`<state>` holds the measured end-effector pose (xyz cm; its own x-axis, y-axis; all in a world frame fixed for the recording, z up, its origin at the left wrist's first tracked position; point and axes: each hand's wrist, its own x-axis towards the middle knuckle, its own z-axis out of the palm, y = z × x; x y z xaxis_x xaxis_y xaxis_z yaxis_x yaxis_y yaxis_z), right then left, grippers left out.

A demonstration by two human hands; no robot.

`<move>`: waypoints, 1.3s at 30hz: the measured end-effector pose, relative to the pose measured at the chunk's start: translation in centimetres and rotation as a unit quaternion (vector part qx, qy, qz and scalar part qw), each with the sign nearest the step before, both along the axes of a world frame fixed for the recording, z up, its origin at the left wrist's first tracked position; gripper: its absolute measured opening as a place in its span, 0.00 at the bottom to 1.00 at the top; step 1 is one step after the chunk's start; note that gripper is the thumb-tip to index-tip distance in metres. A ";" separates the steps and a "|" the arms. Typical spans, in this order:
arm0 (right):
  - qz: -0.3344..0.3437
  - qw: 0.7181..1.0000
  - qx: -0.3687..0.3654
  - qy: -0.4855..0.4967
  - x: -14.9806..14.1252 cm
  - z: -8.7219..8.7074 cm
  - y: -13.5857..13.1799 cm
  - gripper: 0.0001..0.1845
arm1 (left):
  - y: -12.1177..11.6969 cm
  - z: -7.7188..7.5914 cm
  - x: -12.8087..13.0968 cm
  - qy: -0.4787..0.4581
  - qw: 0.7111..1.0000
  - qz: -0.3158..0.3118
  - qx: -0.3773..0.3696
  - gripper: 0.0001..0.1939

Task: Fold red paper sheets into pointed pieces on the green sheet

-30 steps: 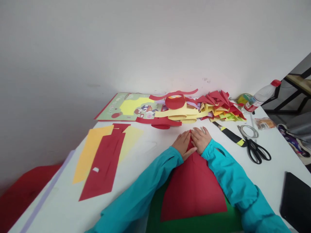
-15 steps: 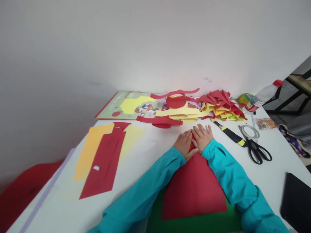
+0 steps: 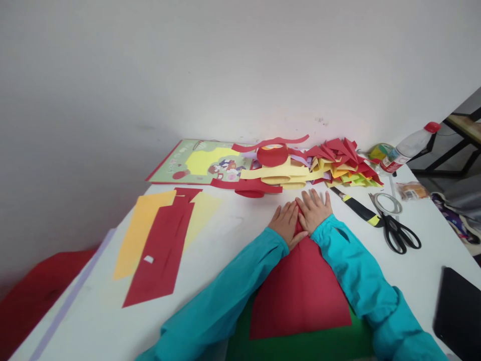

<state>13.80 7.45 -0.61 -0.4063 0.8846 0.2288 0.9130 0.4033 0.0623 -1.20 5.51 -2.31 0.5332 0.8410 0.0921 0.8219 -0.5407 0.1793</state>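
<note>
A sheet of red paper lies in front of me over a green sheet, with a faint crease running up its middle. Its far end narrows to a folded point between my hands. My left hand rests flat on the left side of that point, fingers stretched out and thumb across the paper. On the right side lies my right hand, palm down, fingers extended and slightly spread. Both hands touch the paper's top; the folds beneath them are partly hidden.
Left are red and orange paper sheets. Along the wall lie a picture book, paper strips and folded paper pieces. Right are a utility knife, scissors, tape roll, bottle and black tablet-like object.
My right hand has shifted very slightly right and away from me along the folded point. The left hand stays almost in place. Nothing else has moved.
</note>
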 end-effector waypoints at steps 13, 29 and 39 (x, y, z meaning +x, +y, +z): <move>-0.038 0.999 -0.033 -0.010 -0.2 0.1 0.0 0.27 | -0.2 0.6 0.3 0.031 0.999 0.009 -0.004 0.41; -0.047 0.998 -0.047 0.008 -0.3 0.4 0.1 0.29 | -0.5 0.8 0.6 0.038 0.999 0.010 -0.009 0.40; -0.042 0.998 -0.045 0.008 -0.4 0.1 0.1 0.26 | -0.7 0.3 0.5 0.009 1.000 0.007 0.000 0.39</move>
<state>13.45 7.53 -0.50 -0.3261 0.9328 0.1533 0.9447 0.3277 0.0154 -0.69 4.80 -2.00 0.5228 0.8484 0.0828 0.8327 -0.5291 0.1634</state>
